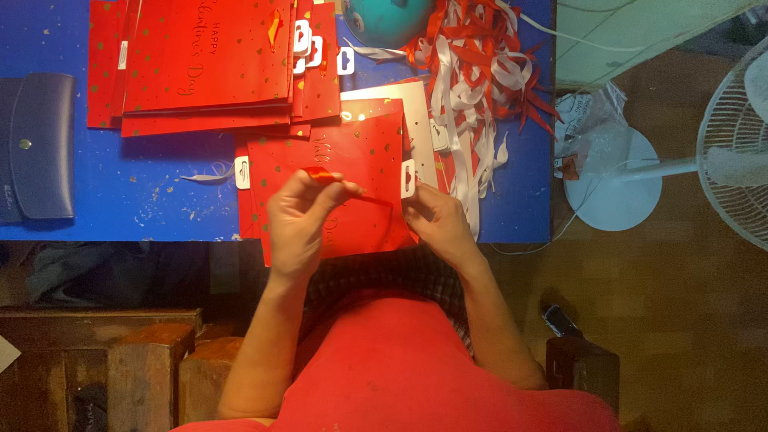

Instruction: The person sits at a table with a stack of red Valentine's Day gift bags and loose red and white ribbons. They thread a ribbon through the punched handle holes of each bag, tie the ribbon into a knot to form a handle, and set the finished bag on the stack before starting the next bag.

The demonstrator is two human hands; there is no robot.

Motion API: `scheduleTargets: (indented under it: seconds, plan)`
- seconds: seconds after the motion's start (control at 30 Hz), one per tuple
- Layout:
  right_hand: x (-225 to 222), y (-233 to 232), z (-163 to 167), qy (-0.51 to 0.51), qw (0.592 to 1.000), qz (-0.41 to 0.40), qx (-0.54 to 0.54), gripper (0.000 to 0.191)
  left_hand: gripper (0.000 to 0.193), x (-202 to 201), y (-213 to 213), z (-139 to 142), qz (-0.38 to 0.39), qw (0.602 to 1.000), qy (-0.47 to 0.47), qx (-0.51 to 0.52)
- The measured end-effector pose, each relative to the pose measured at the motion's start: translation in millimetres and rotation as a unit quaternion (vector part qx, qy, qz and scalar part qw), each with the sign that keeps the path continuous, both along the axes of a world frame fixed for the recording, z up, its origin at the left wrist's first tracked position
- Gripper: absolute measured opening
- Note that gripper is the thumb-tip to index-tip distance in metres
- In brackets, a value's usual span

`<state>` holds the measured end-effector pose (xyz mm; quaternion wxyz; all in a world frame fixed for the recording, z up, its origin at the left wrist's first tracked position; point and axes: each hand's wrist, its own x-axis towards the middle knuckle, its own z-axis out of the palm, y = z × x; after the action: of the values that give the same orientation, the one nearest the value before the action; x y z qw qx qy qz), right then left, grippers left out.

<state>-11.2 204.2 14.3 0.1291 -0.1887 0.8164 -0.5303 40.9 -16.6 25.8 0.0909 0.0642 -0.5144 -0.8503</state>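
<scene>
Red ribbon (330,178) is pinched in the left hand (298,218) at frame centre; the right hand (436,220) grasps the bag (352,172) at its white tab. One bag is in work; a finished-looking stack (208,60) lies upper left, loose ribbons (480,72) upper right. Blue bench (120,192), fan (720,152) at right.

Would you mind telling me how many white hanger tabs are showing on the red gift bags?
6: three clustered on the stacked bags; one left and one right on the bag in hand; one behind it. More may be hidden.
</scene>
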Motion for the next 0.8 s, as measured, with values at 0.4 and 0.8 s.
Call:
scheduleTargets:
  seconds: [0.4, 0.8]
  plan:
    - [0.3, -1.1, -5.5, -0.019, 0.999, -0.009, -0.023, 0.03, 0.021, 30.7, -45.2, 82.7, 0.126, 0.967, 0.221, 0.021]
    - [-1.0, 1.3, -14.8, -0.039, 0.997, -0.061, -0.024, 0.049, 0.014, -47.6, 2.4, 1.8, -0.072, 0.984, -0.013, -0.162]
